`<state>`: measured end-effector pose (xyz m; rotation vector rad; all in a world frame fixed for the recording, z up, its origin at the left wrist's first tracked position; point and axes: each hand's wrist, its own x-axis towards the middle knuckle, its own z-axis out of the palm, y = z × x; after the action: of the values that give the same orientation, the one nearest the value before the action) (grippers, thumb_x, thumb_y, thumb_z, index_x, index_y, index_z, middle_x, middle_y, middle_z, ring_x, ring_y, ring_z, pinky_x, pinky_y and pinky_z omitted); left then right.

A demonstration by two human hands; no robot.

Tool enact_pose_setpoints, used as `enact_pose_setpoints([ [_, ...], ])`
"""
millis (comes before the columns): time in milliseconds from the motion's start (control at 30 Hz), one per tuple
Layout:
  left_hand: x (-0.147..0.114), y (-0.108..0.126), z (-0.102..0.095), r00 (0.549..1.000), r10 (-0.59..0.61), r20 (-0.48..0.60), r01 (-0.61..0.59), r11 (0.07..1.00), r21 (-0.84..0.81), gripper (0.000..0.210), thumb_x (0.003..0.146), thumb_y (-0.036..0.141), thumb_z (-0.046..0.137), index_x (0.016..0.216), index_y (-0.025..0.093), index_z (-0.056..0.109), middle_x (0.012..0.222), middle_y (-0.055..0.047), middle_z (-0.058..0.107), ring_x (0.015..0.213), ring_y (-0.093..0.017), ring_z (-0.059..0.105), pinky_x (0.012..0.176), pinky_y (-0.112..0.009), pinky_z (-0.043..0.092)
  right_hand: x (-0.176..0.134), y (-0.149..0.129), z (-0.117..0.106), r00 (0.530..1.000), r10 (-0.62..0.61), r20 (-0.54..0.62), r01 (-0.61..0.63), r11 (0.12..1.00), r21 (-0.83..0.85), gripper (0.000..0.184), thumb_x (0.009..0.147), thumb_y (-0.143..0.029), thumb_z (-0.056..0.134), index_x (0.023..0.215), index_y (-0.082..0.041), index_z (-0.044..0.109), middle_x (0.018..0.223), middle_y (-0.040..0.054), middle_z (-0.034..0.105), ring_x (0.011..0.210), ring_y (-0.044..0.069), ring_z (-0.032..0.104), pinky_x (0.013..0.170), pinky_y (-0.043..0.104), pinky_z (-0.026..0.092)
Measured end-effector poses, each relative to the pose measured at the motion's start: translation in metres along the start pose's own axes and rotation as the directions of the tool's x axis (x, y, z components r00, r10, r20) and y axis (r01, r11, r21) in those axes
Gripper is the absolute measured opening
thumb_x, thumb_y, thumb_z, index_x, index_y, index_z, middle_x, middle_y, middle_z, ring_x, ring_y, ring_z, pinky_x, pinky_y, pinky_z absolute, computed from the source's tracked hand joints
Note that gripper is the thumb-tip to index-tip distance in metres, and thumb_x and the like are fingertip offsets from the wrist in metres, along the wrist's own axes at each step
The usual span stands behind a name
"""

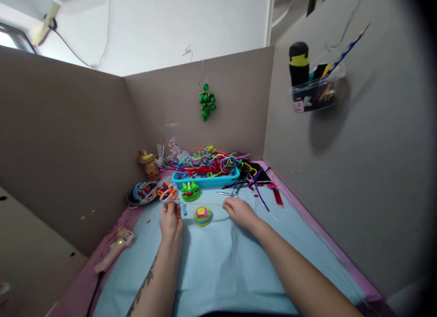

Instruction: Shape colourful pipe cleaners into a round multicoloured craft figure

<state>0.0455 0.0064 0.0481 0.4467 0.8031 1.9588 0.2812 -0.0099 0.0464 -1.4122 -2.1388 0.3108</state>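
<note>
Pinched — blue pc (177,202), L hand (170,220)

Feed's bright, light soft and even; I get strongest brightness off the white wall (191,21) and a blown-out patch (7,38) far left. Clear tub (309,96) throws a soft shadow on the right partition (375,139); faint shadows on the blue cloth (205,271). Wide lens stretches the edges, right edge falls to black. Left hand (170,220) and right hand (241,212) slightly soft; strand (205,204) between them blurs out on my end, probably motion
</note>
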Motion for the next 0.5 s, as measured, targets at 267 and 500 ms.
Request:
enact_pose_setpoints([
  [267,-0.012,-0.010,0.004,0.979,-0.114,0.171,0.089,0.985,0.146,0.019,0.070,0.020,0.067,0.086,0.018,0.057,0.086,-0.003,0.067,0.076,-0.010,0.063,0.064,-0.018,0.047,0.003,0.020,0.002,0.943,0.283,-0.174,-0.304,0.947,-0.107,0.016,0.079,-0.023,0.051,0.087,-0.015,0.063,0.093,0.0128,0.061,0.094,0.025,0.051,0.078,0.032,0.035],
  [500,-0.045,-0.030,0.006,0.825,-0.300,0.479,0.014,0.858,0.513,0.030,0.059,0.025,0.075,0.084,0.014,0.064,0.076,-0.003,0.066,0.063,-0.012,0.060,0.062,-0.023,0.045,-0.003,-0.021,0.021,0.996,0.094,0.006,-0.067,0.666,0.743,0.029,0.076,-0.032,0.053,0.102,-0.019,0.052,0.091,0.0064,0.060,0.081,0.019,0.058,0.068,0.030,0.045],
])
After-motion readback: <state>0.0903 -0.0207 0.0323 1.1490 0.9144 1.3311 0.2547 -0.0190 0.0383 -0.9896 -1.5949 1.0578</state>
